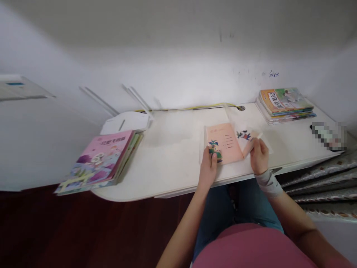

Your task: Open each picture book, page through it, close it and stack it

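A thin peach-coloured booklet (225,141) with a cartoon figure on its cover lies on the white desk (173,156), inside a clear plastic sleeve. My left hand (209,165) presses on its lower left corner, fingers curled over the edge. My right hand (259,155) pinches the booklet's right edge, where the cover or sleeve flap (251,139) is folded back, showing a small dark drawing.
A stack of pink picture books (102,160) overhangs the desk's left end, with white papers (125,122) behind it. Another book stack (286,104) sits at the back right. A cable (195,108) runs along the wall. Patterned steps (323,182) lie to the right.
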The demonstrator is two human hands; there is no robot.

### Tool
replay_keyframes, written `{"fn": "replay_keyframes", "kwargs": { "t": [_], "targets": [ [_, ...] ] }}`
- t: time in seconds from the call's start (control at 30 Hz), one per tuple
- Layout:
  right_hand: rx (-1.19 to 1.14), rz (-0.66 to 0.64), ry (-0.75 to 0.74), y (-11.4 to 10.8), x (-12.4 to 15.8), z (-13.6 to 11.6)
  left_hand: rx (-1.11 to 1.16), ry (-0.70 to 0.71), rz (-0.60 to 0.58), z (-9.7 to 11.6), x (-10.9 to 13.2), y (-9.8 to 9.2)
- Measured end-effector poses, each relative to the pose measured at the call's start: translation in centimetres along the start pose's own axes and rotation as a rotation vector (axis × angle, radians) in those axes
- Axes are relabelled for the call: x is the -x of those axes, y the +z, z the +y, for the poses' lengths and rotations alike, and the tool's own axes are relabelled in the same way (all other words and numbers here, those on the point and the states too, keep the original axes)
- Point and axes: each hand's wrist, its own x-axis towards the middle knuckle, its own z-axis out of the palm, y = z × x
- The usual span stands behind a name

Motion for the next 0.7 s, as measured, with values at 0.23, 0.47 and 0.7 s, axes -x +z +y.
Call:
{"fn": "replay_keyframes", "kwargs": {
  "t": [0.23, 0.47, 0.7],
  "targets": [
    [0.441, 0.039, -0.190, -10.3, -2.4, 3.6, 0.179, -0.054, 0.032, 0.1, 0.1, -0.7],
    [1.013, -0.424, -0.500, -12.3, -2.5, 3.8, -0.203, 0.079, -0.166, 0.2, -0.1, -0.4],
    [1.199, -0.559, -0.506, -11.0, -2.7, 2.9, -0.831, 0.321, -0.154, 1.6, 0.9, 0.7]
  ]
}}
